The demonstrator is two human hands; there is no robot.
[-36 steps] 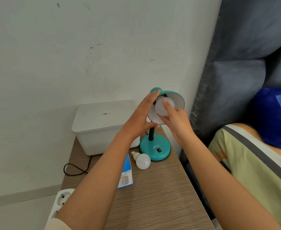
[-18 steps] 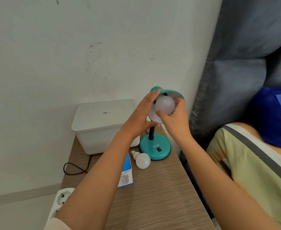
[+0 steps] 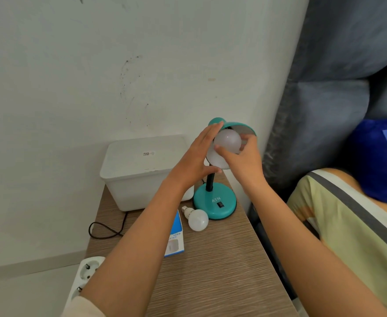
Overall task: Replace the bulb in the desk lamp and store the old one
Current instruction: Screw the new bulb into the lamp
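Right hand [image 3: 242, 163] fingers wrap the frosted white globe bulb [image 3: 228, 141] at the teal metal lamp shade [image 3: 238, 126]. Left hand [image 3: 196, 161], fingers flat & spread, braces shade. Risk: cross-threading, or bulb slipping w/ loose grip.

The screw base of the bulb in the shade [image 3: 228, 141] is hidden inside the lamp shade [image 3: 240, 127], so whether it sits in the socket cannot be told. The left hand [image 3: 197, 161] covers the shade's left rim and the top of the lamp neck [image 3: 209, 183]. The left forearm hides much of the blue bulb box [image 3: 176, 236], whose print is too small to read. The power strip [image 3: 86, 277] at the near left is partly behind that arm. The label on the white bin [image 3: 142, 165] is illegible.
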